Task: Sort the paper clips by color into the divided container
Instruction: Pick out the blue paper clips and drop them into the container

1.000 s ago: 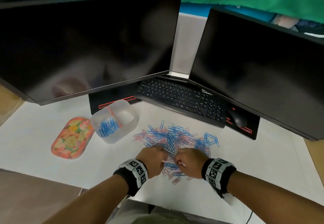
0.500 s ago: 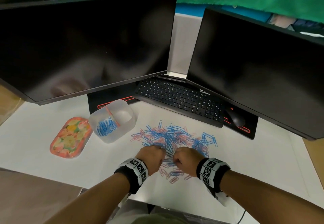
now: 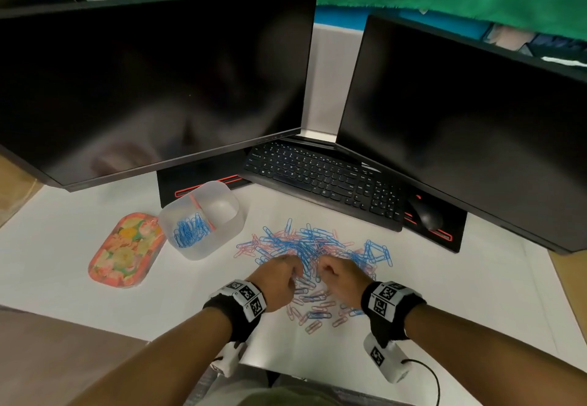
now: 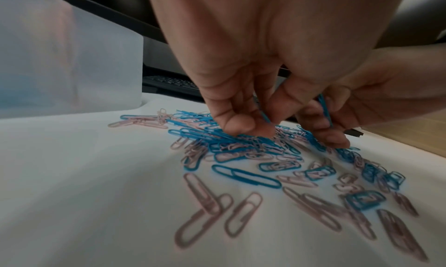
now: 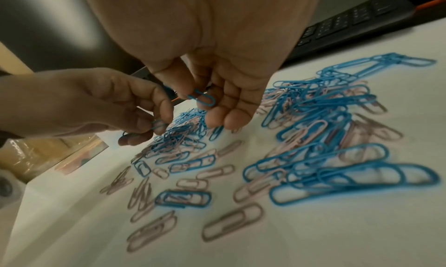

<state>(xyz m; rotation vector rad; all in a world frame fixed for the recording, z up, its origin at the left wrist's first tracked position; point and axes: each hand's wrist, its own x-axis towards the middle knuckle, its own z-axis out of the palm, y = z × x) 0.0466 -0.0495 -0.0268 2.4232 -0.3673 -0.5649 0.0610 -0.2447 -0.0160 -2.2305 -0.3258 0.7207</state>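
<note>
Both hands work at the near middle of the white surface (image 3: pixel 95 278), over a loose pile of paper clips (image 3: pixel 313 248), blue and pink mixed. The left hand (image 3: pixel 279 277) has its fingers curled, its grip pinching a blue clip (image 4: pixel 264 116) just above the pile. The right hand (image 3: pixel 341 273) is curled too, its grip holding another blue clip (image 5: pixel 202 99) between thumb and fingers. The two hands are close together but apart.

The divided container (image 3: pixel 203 218), frosted plastic, stands left of the pile, toward the far edge in front of the left monitor (image 3: pixel 152 81). Its left compartment holds blue clips (image 3: pixel 190 230). A flowered tray (image 3: pixel 125 250) lies just left of the container. A keyboard (image 3: pixel 324 176) sits beyond the pile.
</note>
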